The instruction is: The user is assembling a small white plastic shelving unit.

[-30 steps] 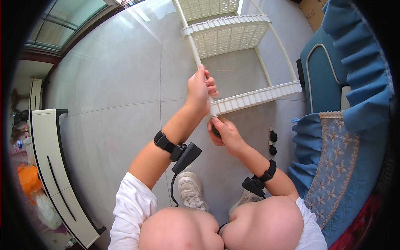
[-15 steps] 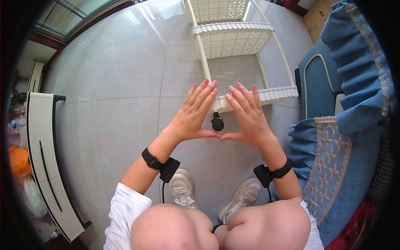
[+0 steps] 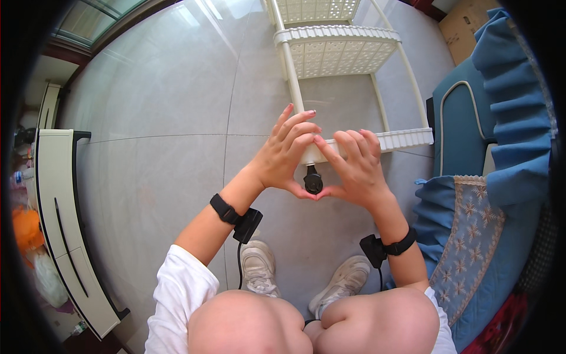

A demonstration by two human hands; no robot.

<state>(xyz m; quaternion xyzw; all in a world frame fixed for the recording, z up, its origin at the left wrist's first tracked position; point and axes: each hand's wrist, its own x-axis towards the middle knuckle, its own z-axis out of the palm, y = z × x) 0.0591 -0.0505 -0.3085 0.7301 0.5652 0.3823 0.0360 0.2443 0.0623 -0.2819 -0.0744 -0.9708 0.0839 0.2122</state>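
Both my hands are raised in front of my knees, framing a black caster wheel (image 3: 313, 180) at the near left corner of a cream plastic rack (image 3: 407, 139). My left hand (image 3: 287, 144) has its fingers apart and loosely bent. Across from it, my right hand (image 3: 355, 162) keeps its index finger stretched out, the other fingers curled more. The thumb tips meet, or nearly meet, just below the wheel, and the index fingertips come together over the rack's near rim. Neither hand grips anything; whether the fingers touch the rack I cannot tell.
Patterned mesh shelves (image 3: 342, 53) of the rack reach away over the grey tiled floor (image 3: 165, 194). Blue ruffled fabric (image 3: 513, 118) covers furniture on the right, with a cardboard box (image 3: 463, 32) beyond. On the left stands a cream drawer cabinet (image 3: 68, 230). My shoes (image 3: 257, 265) are below my hands.
The fingers of both hands have bent inward from a straighter spread, and the index fingertips have come together. The rack sits slightly farther right in view.
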